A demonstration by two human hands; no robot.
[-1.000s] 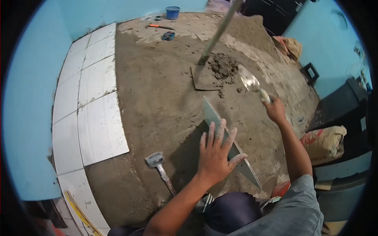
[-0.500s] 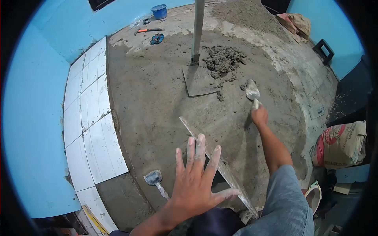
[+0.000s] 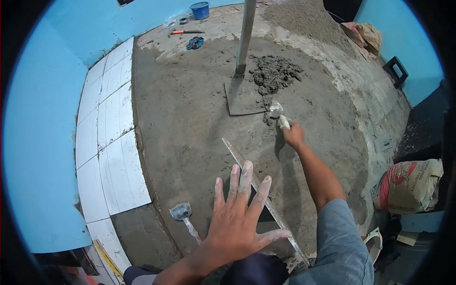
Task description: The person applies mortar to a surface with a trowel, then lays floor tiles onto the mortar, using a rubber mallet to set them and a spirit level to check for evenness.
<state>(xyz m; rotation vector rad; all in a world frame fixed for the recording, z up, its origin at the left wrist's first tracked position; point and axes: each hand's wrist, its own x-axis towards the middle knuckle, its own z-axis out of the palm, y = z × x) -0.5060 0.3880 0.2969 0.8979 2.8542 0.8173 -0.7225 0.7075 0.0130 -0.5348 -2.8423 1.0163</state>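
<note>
My right hand [image 3: 294, 136] grips the handle of a trowel [image 3: 276, 111], its blade down at loose mortar beside the shovel's right edge. The shovel [image 3: 241, 99] lies blade-flat on the mortar floor, its handle rising toward the top. A heap of wet mortar [image 3: 273, 73] partly covers the blade's right side. Close to the camera, my left hand [image 3: 241, 213] is spread with its palm down, mortar smeared on the fingers. A long metal straightedge [image 3: 286, 227] runs diagonally behind that hand, partly hidden by it. Left of the hand lies a rubber mallet [image 3: 181, 212].
White tiles [image 3: 114, 111] line the left wall, with bare mortar [image 3: 137, 232] below them. A hammer [image 3: 187, 32] and blue bucket [image 3: 200, 10] are at the back. A cement bag [image 3: 411, 185] stands at right, a sand heap [image 3: 304, 19] behind.
My right hand has swung left with the trowel, from right of the mortar heap to the shovel's edge. The left hand stays spread; the view has shifted slightly.
</note>
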